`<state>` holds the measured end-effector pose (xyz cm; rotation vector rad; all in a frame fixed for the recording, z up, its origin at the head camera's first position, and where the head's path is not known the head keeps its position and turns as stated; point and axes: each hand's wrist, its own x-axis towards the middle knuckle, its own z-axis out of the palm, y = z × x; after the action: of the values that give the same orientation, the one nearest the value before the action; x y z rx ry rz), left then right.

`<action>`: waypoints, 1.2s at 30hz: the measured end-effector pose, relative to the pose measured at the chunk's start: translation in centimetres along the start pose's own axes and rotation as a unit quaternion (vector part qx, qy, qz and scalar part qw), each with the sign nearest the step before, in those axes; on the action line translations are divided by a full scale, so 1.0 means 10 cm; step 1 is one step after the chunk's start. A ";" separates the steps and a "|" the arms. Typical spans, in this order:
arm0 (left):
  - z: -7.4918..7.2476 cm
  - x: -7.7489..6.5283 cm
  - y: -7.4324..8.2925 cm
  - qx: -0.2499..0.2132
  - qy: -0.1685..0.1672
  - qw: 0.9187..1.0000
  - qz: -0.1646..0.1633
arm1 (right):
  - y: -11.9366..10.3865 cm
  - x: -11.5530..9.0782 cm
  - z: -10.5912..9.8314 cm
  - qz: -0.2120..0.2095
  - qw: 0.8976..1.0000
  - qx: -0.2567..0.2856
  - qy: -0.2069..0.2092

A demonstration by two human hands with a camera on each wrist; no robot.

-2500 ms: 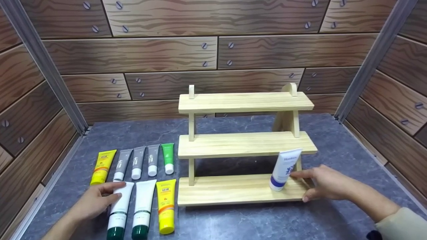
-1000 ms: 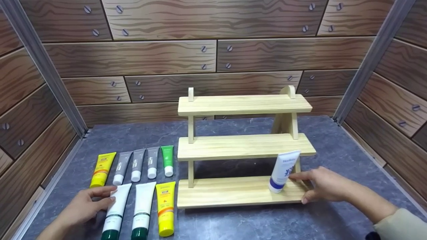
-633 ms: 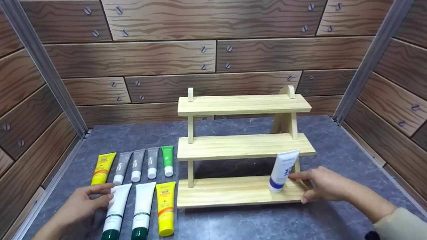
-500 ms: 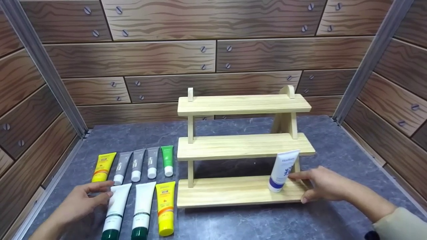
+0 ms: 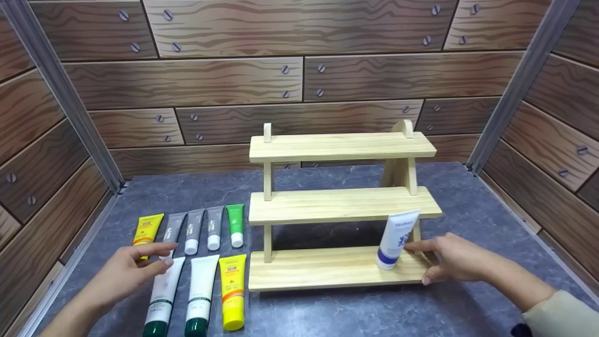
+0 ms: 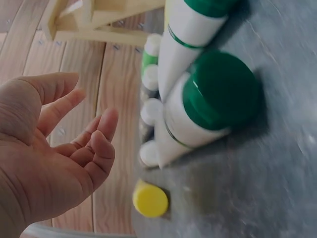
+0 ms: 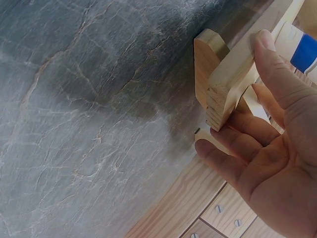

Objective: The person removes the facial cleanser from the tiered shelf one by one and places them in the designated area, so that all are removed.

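My left hand is over the upper end of a white squeeze tube with a dark green cap, fingers loosely bent. The left wrist view shows nothing in this hand. My right hand grips the right end of the bottom board of a three-tier wooden display shelf. Its thumb lies on the board's front edge, and other fingers curl behind the board's end in the right wrist view. Near its index finger, a white-and-blue tube stands cap down on that board, leaning slightly right.
Beside the left tube lie another green-capped white tube and a yellow tube. Behind them is a row with a yellow tube, several grey tubes and a green tube. Wood-patterned walls enclose the grey marbled table.
The leftmost white tube's capped end has swung left. My left hand has come off it, drawn back left, then moved right over its upper end. The right hand stays on the shelf.
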<state>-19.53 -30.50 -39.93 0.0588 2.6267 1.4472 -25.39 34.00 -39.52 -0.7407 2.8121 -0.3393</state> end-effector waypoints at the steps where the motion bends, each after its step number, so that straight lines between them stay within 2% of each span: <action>1: 0.01 0.00 0.04 0.000 -0.003 1.000 0.004 | 0.00 0.00 0.00 0.002 1.000 0.001 -0.001; 5: 0.10 0.00 0.25 0.001 -0.010 1.000 0.023 | 0.00 0.00 0.01 0.005 1.000 0.004 0.000; 9: 0.20 0.01 0.49 0.013 -0.011 0.999 0.030 | 0.00 -0.01 0.01 0.007 1.000 0.003 0.003; 16: 0.36 0.06 0.86 0.017 -0.047 0.991 0.122 | 0.01 -0.02 0.02 0.013 1.000 -0.003 0.003; 20: 0.51 0.11 1.08 0.031 -0.060 0.984 0.166 | 0.02 -0.02 0.02 0.005 1.000 0.003 0.003; 24: 0.70 0.18 1.29 0.040 -0.075 0.973 0.215 | 0.02 -0.03 0.03 -0.005 1.000 0.007 0.008; 31: 1.08 0.32 1.58 0.004 -0.093 0.949 0.300 | 0.01 -0.01 0.02 -0.001 1.000 0.008 0.004; 36: 1.35 0.41 1.76 -0.009 -0.101 0.940 0.326 | 0.00 0.00 0.00 0.007 1.000 0.010 -0.001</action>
<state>-22.22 -9.35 -32.66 1.1050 2.5266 1.5130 -25.39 33.96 -39.52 -0.7169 2.8056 -0.3629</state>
